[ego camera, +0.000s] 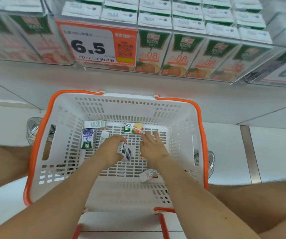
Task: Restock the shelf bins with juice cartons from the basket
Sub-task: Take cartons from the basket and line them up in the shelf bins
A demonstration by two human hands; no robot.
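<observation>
Juice cartons are what we are after, and most of them already sit on the shelf: the clear shelf bin (187, 54) above us shows a full front row of orange cartons (150, 52) with more packed behind, and the bin at the left edge of the shelf looks stocked too, behind the 6.5 price tag (94, 44). We judge the restock to be well along.

What is left lies on the floor of the white basket (121, 192) with its orange rim. We count about 5 loose cartons there, plus the one in hand: a blueberry carton (87, 139) flat near the left wall, a pale carton (94, 124) just behind it at the far-left corner, another pale one (103, 138) on edge beside it, an orange-printed carton (133, 128) by the far wall, and a pale carton (148, 175) near the near-right corner.

Our left hand (110, 150) is curled round a blueberry carton (125, 150), fingers pinching it at mid-floor. Our right hand (151, 147) is spread, palm down, fingertips near the orange-printed carton but not gripping it; something orange shows under the palm, and we cannot tell what.

These few must yet go up.
</observation>
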